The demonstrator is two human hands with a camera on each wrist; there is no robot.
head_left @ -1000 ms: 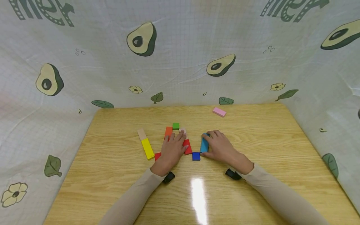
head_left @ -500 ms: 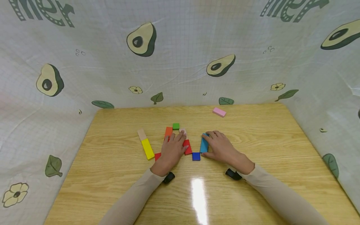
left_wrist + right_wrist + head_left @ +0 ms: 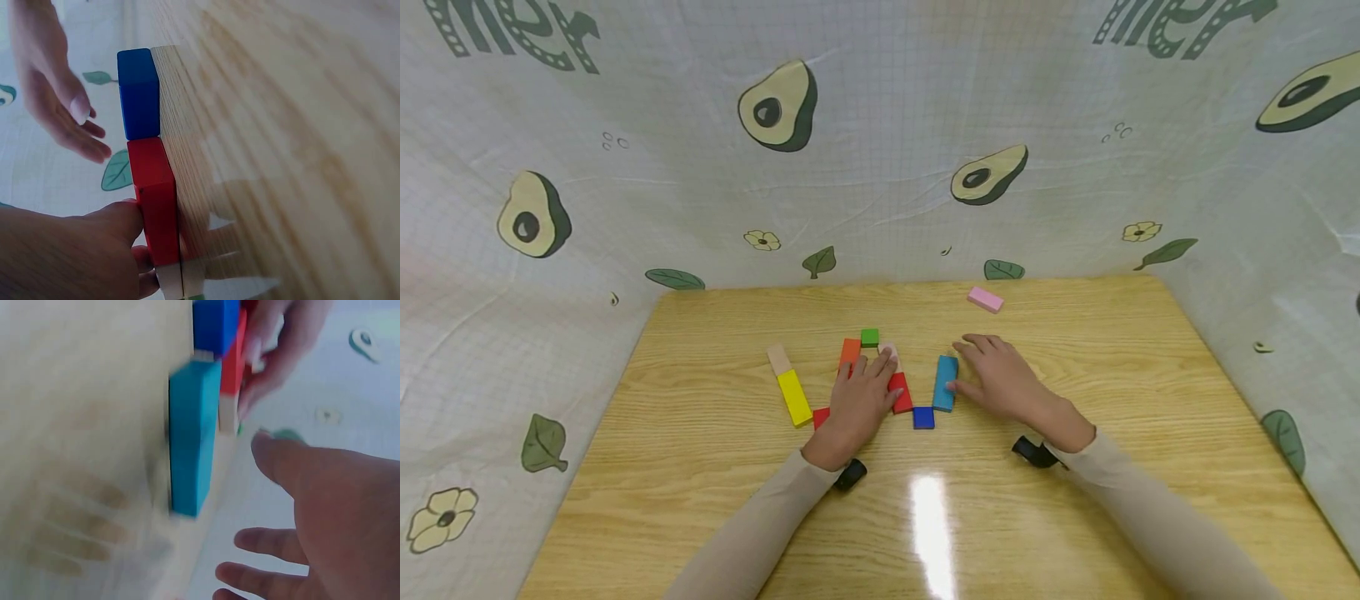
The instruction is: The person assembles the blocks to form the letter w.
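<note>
In the head view my left hand (image 3: pixel 863 400) rests among the blocks, its fingers spread over the orange block (image 3: pixel 850 351) and pale block (image 3: pixel 888 353). Its thumb touches the red block (image 3: pixel 900 393), as the left wrist view also shows. My right hand (image 3: pixel 1000 379) is just right of the light blue block (image 3: pixel 945 383), fingers apart and holding nothing. In the right wrist view a gap shows between that hand and the light blue block (image 3: pixel 190 437). The dark blue block (image 3: pixel 923 417) lies between the red and light blue ones. Part of another red block (image 3: pixel 821 416) is hidden under the left wrist.
A yellow block (image 3: pixel 794 398) and a wooden-coloured block (image 3: pixel 778 359) form a slanted line on the left. A green block (image 3: pixel 869 337) sits at the top between orange and pale. Farther back lies a pink block (image 3: pixel 985 299). Patterned cloth (image 3: pixel 880 208) rises behind the table (image 3: pixel 1075 317).
My right hand has let go of the light blue block and moved off to the right, its fingers spreading. The left hand and the other blocks stay where they were.
</note>
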